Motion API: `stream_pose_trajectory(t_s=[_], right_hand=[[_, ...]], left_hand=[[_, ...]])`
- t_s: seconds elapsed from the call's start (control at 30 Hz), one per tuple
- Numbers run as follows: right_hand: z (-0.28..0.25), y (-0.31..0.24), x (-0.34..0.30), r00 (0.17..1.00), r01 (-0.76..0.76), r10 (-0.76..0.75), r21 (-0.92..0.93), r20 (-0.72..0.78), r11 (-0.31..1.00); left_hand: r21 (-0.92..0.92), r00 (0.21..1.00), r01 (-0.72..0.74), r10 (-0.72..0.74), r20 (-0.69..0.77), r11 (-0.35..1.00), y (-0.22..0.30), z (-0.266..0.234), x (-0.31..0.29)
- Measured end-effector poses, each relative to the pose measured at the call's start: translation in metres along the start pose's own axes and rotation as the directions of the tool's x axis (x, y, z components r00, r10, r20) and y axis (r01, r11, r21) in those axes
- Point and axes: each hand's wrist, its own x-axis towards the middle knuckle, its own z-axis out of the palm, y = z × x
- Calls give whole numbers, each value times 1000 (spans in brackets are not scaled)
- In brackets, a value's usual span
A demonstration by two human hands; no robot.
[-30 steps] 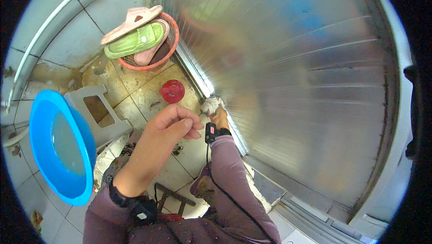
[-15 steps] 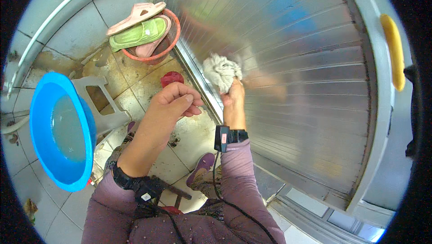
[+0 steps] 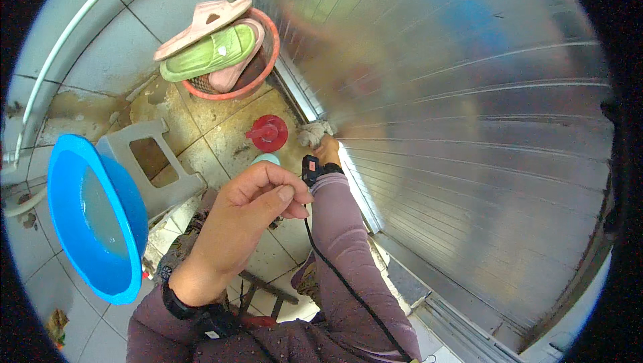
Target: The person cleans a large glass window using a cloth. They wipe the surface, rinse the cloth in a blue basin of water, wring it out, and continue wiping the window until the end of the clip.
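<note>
My right hand (image 3: 327, 151) grips a crumpled greyish-white cloth (image 3: 313, 134) low on the ribbed metal door panel (image 3: 429, 162), right by its bottom edge. The lower fingers are partly hidden behind the wrist strap and sleeve. Nearer to me, my left hand (image 3: 258, 203) hangs in the air with its fingers curled in and the thumb against them; nothing shows in it. Just beyond that hand, on the tiles, stands a red pump-top bottle (image 3: 270, 133), with a pale teal round thing (image 3: 266, 159) beside it, partly covered by the hand.
On the left a blue basin (image 3: 137, 209) of cloudy water rests against a grey plastic stool (image 3: 151, 182). A red basket (image 3: 273, 45) holding pink and green slippers (image 3: 213, 51) sits in the far corner. A white pipe (image 3: 60, 48) runs along the tiled wall.
My right hand has moved the cloth down the panel to its lower edge. The view has shifted, and the red bottle shows more fully. My left hand stays curled, slightly lower in view.
</note>
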Motion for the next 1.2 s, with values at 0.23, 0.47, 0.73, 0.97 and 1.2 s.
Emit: stream_pose_trajectory(t_s=[0.23, 0.47, 0.73, 0.97, 1.2], right_hand=[[-33, -42, -89, 976, 177, -179, 23, 123, 984], [-62, -155, -263, 714, 521, -570, 236, 406, 820], [-88, -224, -359, 678, 577, -613, 222, 405, 786], [-75, -106, -179, 842, 386, -405, 127, 357, 914], [-81, -23, -50, 959, 261, -252, -55, 130, 964]], left_hand=[[7, 995, -88, 88, -46, 996, -4, 7, 2], [-95, 979, -198, 201, 24, 976, -17, 11, -3], [-118, 976, -214, 218, 25, 970, -15, 11, -1], [-69, 991, -130, 129, -18, 989, -15, 10, 3], [94, 999, -19, 15, 41, 995, -9, 17, -11]])
